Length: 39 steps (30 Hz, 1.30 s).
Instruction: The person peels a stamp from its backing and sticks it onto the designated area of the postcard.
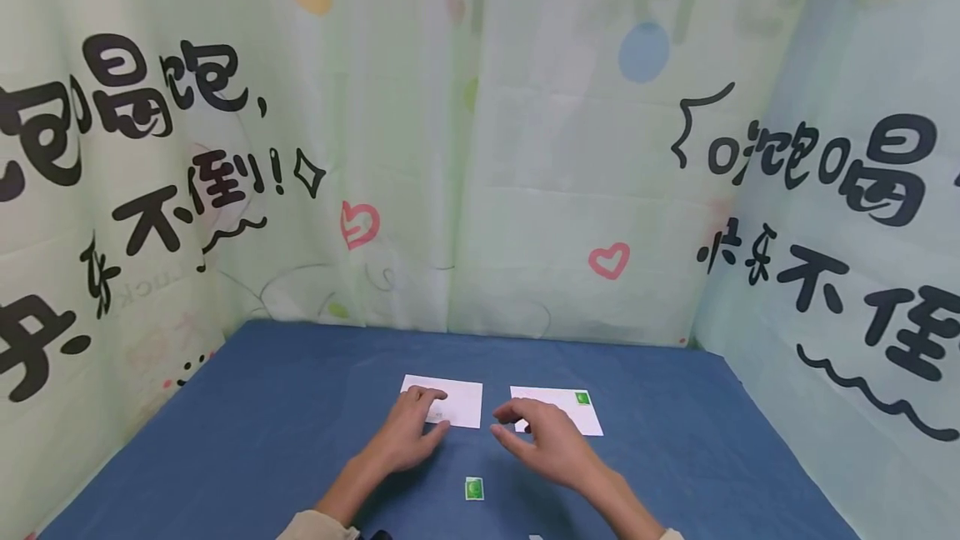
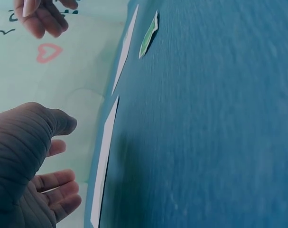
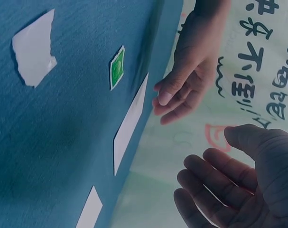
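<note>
The left hand point(image 1: 408, 432) and the right hand point(image 1: 551, 442) are held apart above the blue cloth point(image 1: 300, 390), with thumb and bent fingers parted on each. The near left corner of the left card point(image 1: 463, 403) is covered in the head view by the left hand, while the near left corner of the right card point(image 1: 566, 411) is overlapped by the right hand. A green stamp point(image 1: 582, 398) is seen at the far right corner of the right card, just inside its edges. The two cards are separated by a narrow strip of cloth. A loose stamp point(image 1: 474, 488) is laid on the cloth between the forearms, with open room around it. A torn paper piece point(image 3: 33, 50), ragged-edged, is set nearer the person. Wide stretches of cloth are left beyond each card's outer edge, and the far edge is bordered by a printed curtain point(image 1: 420, 190).
</note>
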Each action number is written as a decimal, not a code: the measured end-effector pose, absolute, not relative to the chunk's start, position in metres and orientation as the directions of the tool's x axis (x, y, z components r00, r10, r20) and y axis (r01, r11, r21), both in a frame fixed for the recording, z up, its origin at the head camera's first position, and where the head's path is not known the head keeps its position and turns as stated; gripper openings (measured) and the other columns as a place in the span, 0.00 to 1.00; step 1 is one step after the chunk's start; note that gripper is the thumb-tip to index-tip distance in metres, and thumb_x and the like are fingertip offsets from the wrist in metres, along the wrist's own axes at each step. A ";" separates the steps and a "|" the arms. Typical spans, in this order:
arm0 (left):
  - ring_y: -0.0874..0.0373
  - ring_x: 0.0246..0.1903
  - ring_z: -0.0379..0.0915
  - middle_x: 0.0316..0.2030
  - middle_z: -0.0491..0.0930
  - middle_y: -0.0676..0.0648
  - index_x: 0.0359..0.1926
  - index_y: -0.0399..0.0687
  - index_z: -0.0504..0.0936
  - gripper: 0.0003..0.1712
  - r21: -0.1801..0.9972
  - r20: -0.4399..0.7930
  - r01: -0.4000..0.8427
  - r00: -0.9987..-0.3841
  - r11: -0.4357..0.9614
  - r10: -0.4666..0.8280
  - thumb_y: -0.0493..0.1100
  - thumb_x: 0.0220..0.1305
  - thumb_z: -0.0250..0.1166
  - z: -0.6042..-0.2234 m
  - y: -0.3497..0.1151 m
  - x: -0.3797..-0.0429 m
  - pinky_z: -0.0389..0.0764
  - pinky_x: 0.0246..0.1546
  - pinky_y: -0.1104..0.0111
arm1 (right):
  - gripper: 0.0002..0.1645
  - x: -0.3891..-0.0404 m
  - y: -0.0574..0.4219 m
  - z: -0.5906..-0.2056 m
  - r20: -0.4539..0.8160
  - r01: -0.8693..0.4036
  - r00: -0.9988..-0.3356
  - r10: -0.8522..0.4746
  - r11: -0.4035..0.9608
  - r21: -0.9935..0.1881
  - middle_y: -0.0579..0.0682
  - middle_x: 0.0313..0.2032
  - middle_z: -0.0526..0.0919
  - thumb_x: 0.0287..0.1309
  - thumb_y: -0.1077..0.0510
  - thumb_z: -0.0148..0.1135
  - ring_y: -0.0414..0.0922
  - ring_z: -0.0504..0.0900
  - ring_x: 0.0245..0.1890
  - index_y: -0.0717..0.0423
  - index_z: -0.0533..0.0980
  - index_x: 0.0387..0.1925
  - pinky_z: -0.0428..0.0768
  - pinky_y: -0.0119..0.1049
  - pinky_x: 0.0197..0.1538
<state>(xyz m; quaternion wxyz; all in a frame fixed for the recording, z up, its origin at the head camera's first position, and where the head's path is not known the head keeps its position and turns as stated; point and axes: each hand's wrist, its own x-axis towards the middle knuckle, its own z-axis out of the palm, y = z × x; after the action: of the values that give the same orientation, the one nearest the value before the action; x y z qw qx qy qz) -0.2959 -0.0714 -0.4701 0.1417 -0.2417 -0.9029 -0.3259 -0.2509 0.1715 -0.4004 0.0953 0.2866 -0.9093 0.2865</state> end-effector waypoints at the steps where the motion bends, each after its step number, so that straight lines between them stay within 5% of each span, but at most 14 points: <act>1: 0.43 0.50 0.72 0.49 0.75 0.37 0.56 0.38 0.79 0.21 0.525 0.408 0.525 -0.846 0.670 0.343 0.40 0.64 0.69 -0.470 -0.073 -0.296 0.73 0.52 0.47 | 0.10 -0.251 0.170 -0.401 0.334 -0.576 -0.818 -0.469 0.669 -0.471 0.46 0.42 0.88 0.68 0.52 0.66 0.49 0.87 0.44 0.53 0.84 0.44 0.84 0.43 0.43; 21: 0.42 0.53 0.71 0.51 0.75 0.38 0.58 0.39 0.78 0.21 0.566 0.307 0.414 -0.908 0.713 0.283 0.41 0.66 0.69 -0.475 -0.092 -0.298 0.73 0.55 0.45 | 0.14 -0.254 0.156 -0.411 0.217 -0.557 -0.822 -0.527 0.667 -0.495 0.45 0.43 0.88 0.69 0.49 0.65 0.48 0.86 0.45 0.53 0.84 0.47 0.83 0.40 0.43; 39: 0.40 0.51 0.71 0.48 0.75 0.37 0.54 0.38 0.79 0.19 0.546 0.333 0.423 -0.902 0.723 0.276 0.39 0.64 0.70 -0.479 -0.108 -0.301 0.72 0.54 0.44 | 0.15 -0.253 0.148 -0.423 0.139 -0.545 -0.819 -0.556 0.682 -0.487 0.44 0.42 0.88 0.67 0.49 0.67 0.45 0.86 0.44 0.55 0.85 0.46 0.84 0.40 0.45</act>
<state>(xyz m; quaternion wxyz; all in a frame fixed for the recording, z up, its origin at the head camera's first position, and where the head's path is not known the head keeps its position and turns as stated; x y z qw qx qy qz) -0.3010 -0.1085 -0.4794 0.1149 -0.1898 -0.9211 -0.3198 -0.2533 0.1478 -0.4227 -0.0103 0.3003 -0.9170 0.2623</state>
